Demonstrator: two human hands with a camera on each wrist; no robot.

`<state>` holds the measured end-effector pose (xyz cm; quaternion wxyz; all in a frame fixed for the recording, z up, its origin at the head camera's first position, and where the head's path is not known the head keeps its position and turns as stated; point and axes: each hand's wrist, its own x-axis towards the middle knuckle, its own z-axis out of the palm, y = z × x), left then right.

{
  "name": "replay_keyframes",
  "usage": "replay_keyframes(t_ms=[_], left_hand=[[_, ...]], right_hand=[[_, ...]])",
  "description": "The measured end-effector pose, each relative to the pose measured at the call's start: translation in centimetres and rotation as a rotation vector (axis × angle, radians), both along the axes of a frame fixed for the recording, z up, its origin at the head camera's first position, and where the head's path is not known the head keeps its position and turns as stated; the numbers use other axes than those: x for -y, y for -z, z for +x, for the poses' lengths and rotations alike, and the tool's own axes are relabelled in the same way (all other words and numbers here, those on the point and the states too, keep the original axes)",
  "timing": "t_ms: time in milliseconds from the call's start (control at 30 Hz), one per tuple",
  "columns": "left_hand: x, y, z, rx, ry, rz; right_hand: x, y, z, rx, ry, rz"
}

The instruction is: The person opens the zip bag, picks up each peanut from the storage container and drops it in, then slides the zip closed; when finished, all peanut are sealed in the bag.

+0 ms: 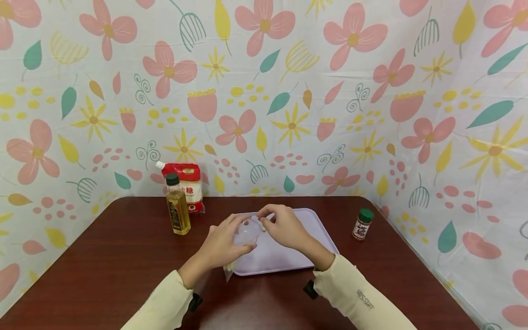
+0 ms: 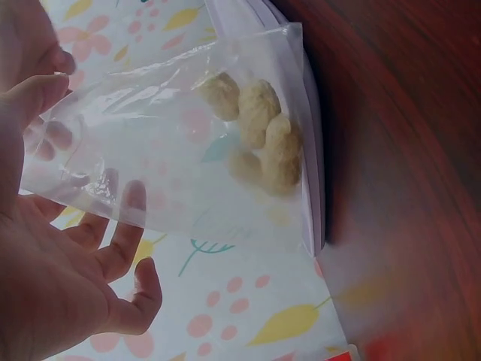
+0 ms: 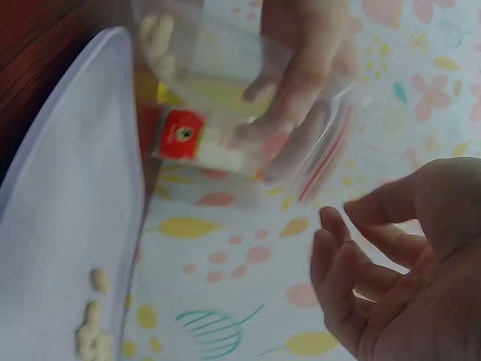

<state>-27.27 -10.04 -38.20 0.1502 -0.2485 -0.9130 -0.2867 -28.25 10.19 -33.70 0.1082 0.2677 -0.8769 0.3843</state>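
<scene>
My left hand (image 1: 222, 243) holds a clear zip bag (image 2: 173, 143) near its mouth, thumb on one side and fingers on the other. Several peanuts in shells (image 2: 259, 124) lie at the bag's bottom end, over the near left edge of the lilac tray (image 1: 280, 256). A red zip line runs along the bag's mouth in the right wrist view. Close to that mouth is my right hand (image 1: 286, 227), its fingers loosely bent. Nothing shows between its thumb and fingers (image 3: 338, 263) in the right wrist view. A few loose peanuts (image 3: 92, 327) sit on the tray.
At the back left of the brown table (image 1: 136, 266) stand a bottle of yellow oil (image 1: 178, 208) and a red and white sugar pouch (image 1: 194, 188). A small green-capped jar (image 1: 362, 225) is right of the tray. A flowered cloth (image 1: 264, 91) hangs behind the table.
</scene>
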Motion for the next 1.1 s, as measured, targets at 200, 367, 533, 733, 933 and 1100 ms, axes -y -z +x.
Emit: replay_keyframes(t_ms=[200,367,533,733,933,1100], left_hand=[[0.3,0.1,0.0,-0.021,-0.004,-0.006],[0.3,0.0,0.0,-0.019,-0.007,-0.007],[0.3,0.0,0.1,-0.018,-0.015,-0.011],[0.2,0.0,0.0,-0.025,-0.005,-0.012],[0.1,-0.1,0.0,-0.009,-0.013,-0.010],[0.1,0.2,-0.2,0.007,-0.008,0.001]], right_hand=[[-0.3,1.6,-2.7,0.048,0.057,-0.029],[-0.4,2.9,-4.6,0.111,0.112,0.043],[-0.5,4.0,-6.2,0.136,0.107,0.108],[-0.7,5.5,-8.0,0.135,0.111,0.185],[-0.7,6.5,-9.2,0.154,0.125,0.285],[-0.6,7.0,-9.6,0.153,0.149,0.338]])
